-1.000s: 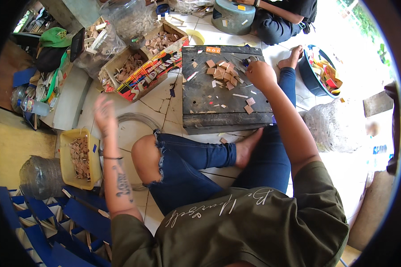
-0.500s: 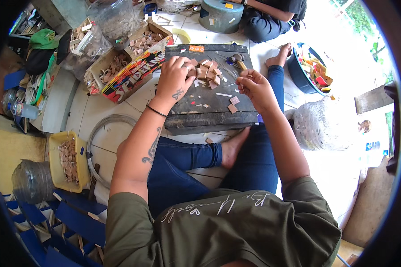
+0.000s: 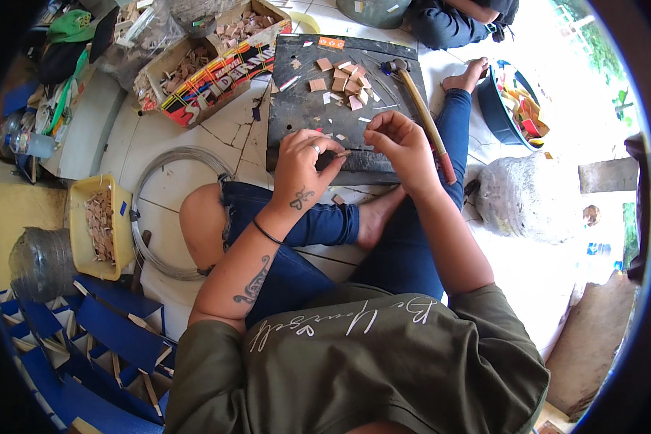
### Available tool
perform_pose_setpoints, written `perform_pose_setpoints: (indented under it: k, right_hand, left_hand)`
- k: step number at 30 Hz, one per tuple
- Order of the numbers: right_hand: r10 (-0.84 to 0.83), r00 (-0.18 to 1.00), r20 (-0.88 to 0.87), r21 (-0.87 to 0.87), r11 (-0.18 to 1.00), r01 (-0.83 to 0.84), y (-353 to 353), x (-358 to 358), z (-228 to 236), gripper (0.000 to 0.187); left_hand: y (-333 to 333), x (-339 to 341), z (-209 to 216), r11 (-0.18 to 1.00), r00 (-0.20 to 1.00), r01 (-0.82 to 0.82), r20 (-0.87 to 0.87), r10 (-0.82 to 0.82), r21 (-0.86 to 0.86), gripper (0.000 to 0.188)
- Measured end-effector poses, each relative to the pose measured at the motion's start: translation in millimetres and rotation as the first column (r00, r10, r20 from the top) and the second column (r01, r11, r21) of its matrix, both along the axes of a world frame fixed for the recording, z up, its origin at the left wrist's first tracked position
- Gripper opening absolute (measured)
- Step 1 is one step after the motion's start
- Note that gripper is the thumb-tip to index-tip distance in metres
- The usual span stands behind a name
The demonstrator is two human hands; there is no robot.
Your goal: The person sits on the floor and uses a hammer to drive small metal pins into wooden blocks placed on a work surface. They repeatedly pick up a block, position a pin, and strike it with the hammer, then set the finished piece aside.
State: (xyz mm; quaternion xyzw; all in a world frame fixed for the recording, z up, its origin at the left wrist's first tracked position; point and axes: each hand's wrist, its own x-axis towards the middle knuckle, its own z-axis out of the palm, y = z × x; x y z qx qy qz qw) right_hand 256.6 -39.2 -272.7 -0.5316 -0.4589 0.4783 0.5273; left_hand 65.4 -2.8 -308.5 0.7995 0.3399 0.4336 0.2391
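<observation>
Pinching a wooden piece (image 3: 345, 153), its long axis roughly left-to-right, my left fingers (image 3: 328, 145) lie left of my right fingers (image 3: 391, 124), whose hold I cannot tell.

Low, box-shaped, black, scuffed tabletop (image 3: 296, 101): bears a loose heap of square tan wooden tiles (image 3: 351, 86) near its middle.
Tabletop's far edge: flat orange rectangular piece (image 3: 331, 43) with white marks.
Tabletop's left: slim pale strip (image 3: 289, 84).
Tabletop's right: thin grey metal rods (image 3: 387, 88); wooden-handled, red-ended hammer (image 3: 421, 105), its handle reaching past the edge.
White, cracked tile floor (image 3: 228, 134): carries the tabletop, a coil of grey wire (image 3: 142, 210), a yellow rectangular plastic tub (image 3: 128, 228) and a round dark-blue plastic basin (image 3: 493, 108).
</observation>
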Motion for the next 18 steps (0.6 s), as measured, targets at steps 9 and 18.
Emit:
perform_pose_setpoints:
  k: [9,18]
  right_hand:
    - [-0.031,0.893,0.448,0.183,0.981,-0.058,-3.5,-19.0,5.2,0.016]
    - [-0.110,0.814,0.571,0.271,0.961,-0.060,-1.6,-25.2,10.5,0.014]
  left_hand:
    - [1.9,-3.3,-2.3,0.994,1.000,0.011,0.014,-0.010,-0.108,0.014]
    - [3.5,-0.6,-4.7,0.996,0.998,-0.001,0.063,0.006,-0.085,0.013]
